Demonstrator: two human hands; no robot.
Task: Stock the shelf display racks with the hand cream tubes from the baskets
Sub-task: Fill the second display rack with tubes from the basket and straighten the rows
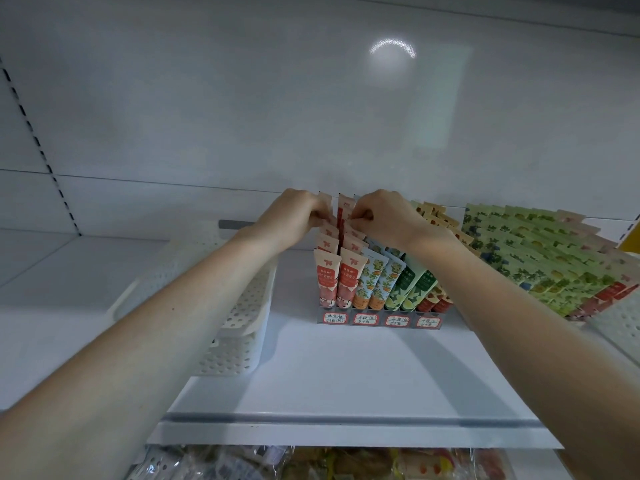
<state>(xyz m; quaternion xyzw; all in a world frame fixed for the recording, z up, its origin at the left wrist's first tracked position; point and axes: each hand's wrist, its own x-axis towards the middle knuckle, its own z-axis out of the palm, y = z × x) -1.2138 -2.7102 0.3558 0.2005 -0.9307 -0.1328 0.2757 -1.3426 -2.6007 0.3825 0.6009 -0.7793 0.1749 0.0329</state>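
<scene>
Red tubes (327, 275) fill the two leftmost lanes of the clear rack (379, 325), standing tilted back, row behind row. My left hand (294, 216) is at the back of the outer lane, fingers curled, pinching a tube top. My right hand (381, 216) is just beside it at the back of the second lane, fingers curled, pinching a tube top there. The hands are nearly touching, with one tube edge showing between them.

Next lanes to the right: orange-fruit tubes (374, 282), green tubes (408, 285), then a lane of red-orange tubes (434, 301), partly hidden by my right forearm. Handwritten labels (365, 319) sit on the rack's front lip.

The rack sits mid-shelf, its back near the back panel (242, 98). The white basket (242, 317) stands left of it, close but apart, under my left forearm; I cannot see inside it. The right basket (620, 327) is near the rack's right side, packed with green-print tubes (540, 261) lying in rows, and cut off by the frame edge.

Bare shelf (346, 375) runs from the rack's front to the shelf's front edge. There is tall open space above the rack. A slotted upright (38, 147) is at far left. Wrapped packets (311, 465) lie on the level below.
</scene>
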